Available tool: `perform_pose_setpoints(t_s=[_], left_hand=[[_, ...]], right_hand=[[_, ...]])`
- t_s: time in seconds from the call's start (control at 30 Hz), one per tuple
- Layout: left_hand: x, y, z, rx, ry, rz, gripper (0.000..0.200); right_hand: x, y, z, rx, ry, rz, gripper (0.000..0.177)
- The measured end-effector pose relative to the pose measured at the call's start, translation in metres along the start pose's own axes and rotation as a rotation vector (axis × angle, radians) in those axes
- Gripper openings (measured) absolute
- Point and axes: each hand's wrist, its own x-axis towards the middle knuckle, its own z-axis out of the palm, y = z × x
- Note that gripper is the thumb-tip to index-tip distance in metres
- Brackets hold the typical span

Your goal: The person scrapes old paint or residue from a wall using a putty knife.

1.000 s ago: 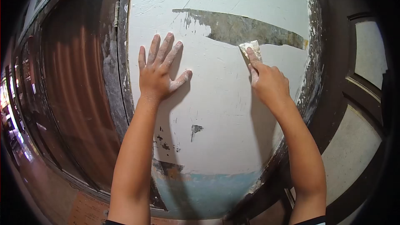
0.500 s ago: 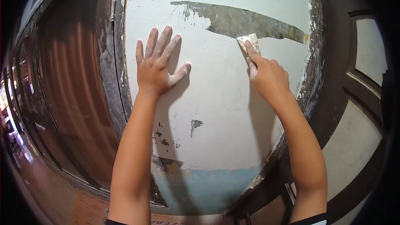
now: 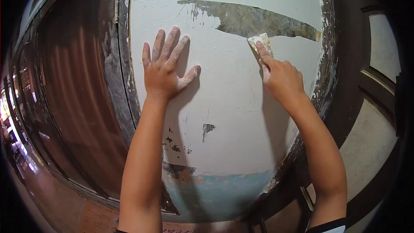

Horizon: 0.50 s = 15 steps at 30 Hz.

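Observation:
My left hand lies flat against the white-painted wall panel, its fingers spread and dusted white. My right hand grips a flat scraper, smeared with white, with the index finger stretched along its face; the handle is hidden in the hand. The scraper's top edge touches the wall at the lower border of a long bare grey patch, where the white coat is gone. Ragged white flecks mark the left end of that patch.
A smaller grey chip mark and dark spots show lower on the panel, above a pale blue band. Dark, flaking frames border both sides. A brown curtain behind a door stands left; dark panelled woodwork stands right.
The whole view has shifted slightly, so wall and arms appear a little further right. The left hand keeps its place on the wall, and the scraper stays at the patch's lower edge.

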Motion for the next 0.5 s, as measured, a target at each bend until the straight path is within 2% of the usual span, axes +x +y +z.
perform_pose_setpoints(t_s=[0.1,0.43,0.5], left_hand=[[-0.0013,-0.0007,-0.0011,-0.009,-0.015,-0.011,0.078],[-0.0021,-0.0015,-0.0006,-0.004,-0.006,0.006,0.078],[-0.0011,-0.0017,-0.0003,-0.005,-0.007,0.015,0.078]], right_hand=[[-0.0019,0.0022,-0.0029,-0.021,-0.013,-0.033,0.057],[0.0033,0.0009,-0.0044,-0.030,0.000,-0.046,0.051],[0.0063,0.0012,-0.0030,0.004,0.057,-0.087,0.052]])
